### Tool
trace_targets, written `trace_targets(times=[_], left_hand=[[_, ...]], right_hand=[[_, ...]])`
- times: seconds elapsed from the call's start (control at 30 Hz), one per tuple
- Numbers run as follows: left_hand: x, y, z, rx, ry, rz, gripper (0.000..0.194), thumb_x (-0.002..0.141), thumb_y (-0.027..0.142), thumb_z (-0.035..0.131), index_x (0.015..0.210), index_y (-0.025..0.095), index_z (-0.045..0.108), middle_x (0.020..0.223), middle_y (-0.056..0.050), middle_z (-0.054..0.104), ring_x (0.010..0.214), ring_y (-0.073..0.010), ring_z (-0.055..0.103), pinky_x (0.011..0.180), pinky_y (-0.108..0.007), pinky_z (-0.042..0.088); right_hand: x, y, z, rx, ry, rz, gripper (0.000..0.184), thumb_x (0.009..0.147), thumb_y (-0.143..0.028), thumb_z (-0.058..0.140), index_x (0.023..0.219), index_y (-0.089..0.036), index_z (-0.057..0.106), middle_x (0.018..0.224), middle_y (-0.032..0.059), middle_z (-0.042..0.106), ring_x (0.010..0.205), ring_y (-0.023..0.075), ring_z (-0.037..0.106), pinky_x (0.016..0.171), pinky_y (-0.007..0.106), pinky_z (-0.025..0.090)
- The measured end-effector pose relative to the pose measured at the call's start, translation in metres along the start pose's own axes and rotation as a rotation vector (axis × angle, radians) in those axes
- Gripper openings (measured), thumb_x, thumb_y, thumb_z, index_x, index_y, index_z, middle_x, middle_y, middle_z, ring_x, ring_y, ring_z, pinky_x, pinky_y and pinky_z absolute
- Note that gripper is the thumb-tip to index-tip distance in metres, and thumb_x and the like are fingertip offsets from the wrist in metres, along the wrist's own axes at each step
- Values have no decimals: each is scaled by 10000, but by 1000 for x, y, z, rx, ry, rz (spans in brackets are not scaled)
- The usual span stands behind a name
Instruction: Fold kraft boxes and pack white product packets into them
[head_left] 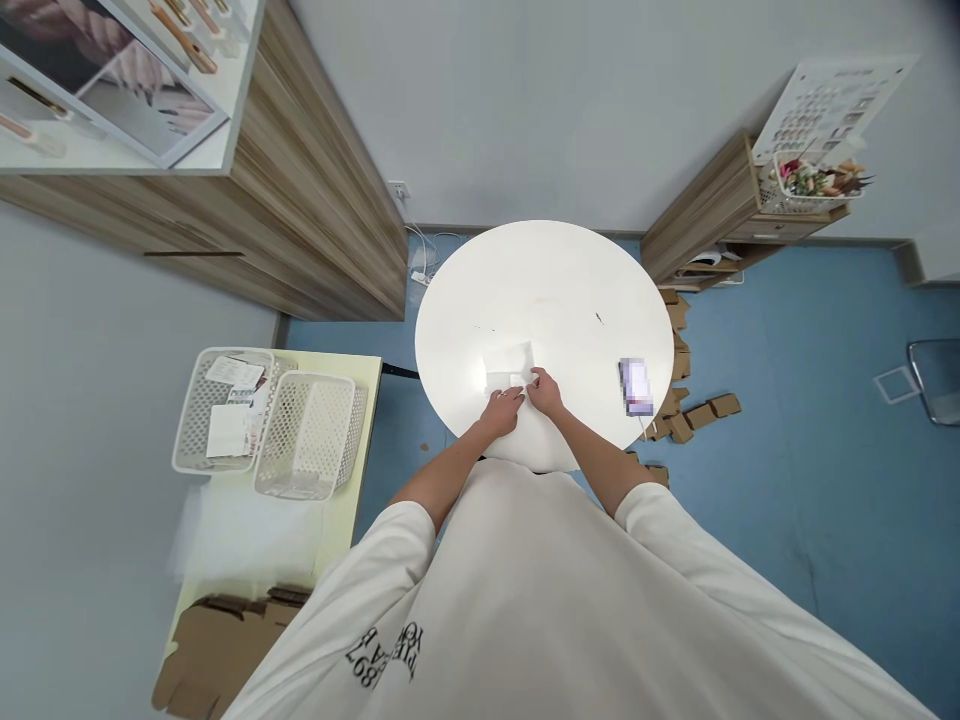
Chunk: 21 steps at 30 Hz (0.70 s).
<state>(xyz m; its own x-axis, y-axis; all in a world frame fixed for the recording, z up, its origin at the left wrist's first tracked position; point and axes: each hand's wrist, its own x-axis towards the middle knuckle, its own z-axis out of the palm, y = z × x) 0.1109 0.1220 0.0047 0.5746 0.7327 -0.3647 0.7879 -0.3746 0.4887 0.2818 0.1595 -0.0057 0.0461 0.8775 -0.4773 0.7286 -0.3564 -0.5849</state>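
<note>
A thin, see-through plastic bag [508, 358] lies flat near the front edge of the round white table [555, 280]. At its near edge is a small white piece [517, 380], too small to make out. My left hand [504, 411] is closed at the bag's near edge, its fingers held together. Just to the right, my right hand [545, 391] pinches the bag's right near corner between thumb and fingers. The two hands almost touch, and their fingertips partly cover that edge.
A phone [636, 387] with a cable lies at the table's right side. To the left, a pale yellow table [367, 400] holds two white baskets [304, 435] and flattened cardboard [225, 650]. Small brown boxes [679, 428] lie on the floor at right. Wooden cabinets [337, 180] stand behind.
</note>
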Motion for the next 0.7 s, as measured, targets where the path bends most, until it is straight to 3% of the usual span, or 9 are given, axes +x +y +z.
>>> trace_targets(times=[0.17, 0.3, 0.43, 0.57, 0.7], left_hand=[[-6, -7, 1, -77, 43, 36, 623, 855, 30, 420, 1440, 225, 508, 1614, -103, 398, 1428, -220, 454, 1232, -496, 246], [-10, -9, 1, -159, 137, -18, 550, 870, 41, 432, 1370, 228, 566, 1571, -93, 457, 1424, -230, 458, 1211, -499, 313], [-13, -11, 0, -223, 254, -257, 499, 880, 64, 474, 1342, 229, 569, 1531, -109, 476, 1389, -276, 484, 1131, -479, 422], [-8, -16, 2, -340, 240, -603, 468, 928, 150, 503, 1389, 221, 465, 1449, -160, 502, 1235, -278, 596, 998, -423, 502], [3, -23, 3, -543, 273, -780, 464, 920, 220, 549, 1363, 213, 408, 1377, -178, 545, 1125, -255, 644, 865, -375, 528]], right_hand=[[-4, -8, -1, 1, -59, -20, 496, 938, -261, 428, 1424, -198, 509, 1041, 40, 708, 947, 184, 659, 853, 282, 520], [-7, -13, -2, -83, -71, -32, 474, 963, -219, 378, 1429, -204, 464, 980, 41, 710, 894, 207, 661, 802, 305, 518], [-8, -14, 2, -180, -71, -101, 435, 943, -162, 404, 1366, -185, 505, 1125, 97, 668, 975, 217, 644, 847, 313, 511], [-10, -10, 8, -251, -73, -166, 475, 930, -125, 405, 1393, -180, 499, 1255, 127, 598, 1062, 226, 617, 907, 326, 507], [-8, -6, 13, -291, -73, -179, 513, 934, -132, 431, 1443, -181, 472, 1292, 137, 565, 1084, 240, 610, 922, 335, 505]])
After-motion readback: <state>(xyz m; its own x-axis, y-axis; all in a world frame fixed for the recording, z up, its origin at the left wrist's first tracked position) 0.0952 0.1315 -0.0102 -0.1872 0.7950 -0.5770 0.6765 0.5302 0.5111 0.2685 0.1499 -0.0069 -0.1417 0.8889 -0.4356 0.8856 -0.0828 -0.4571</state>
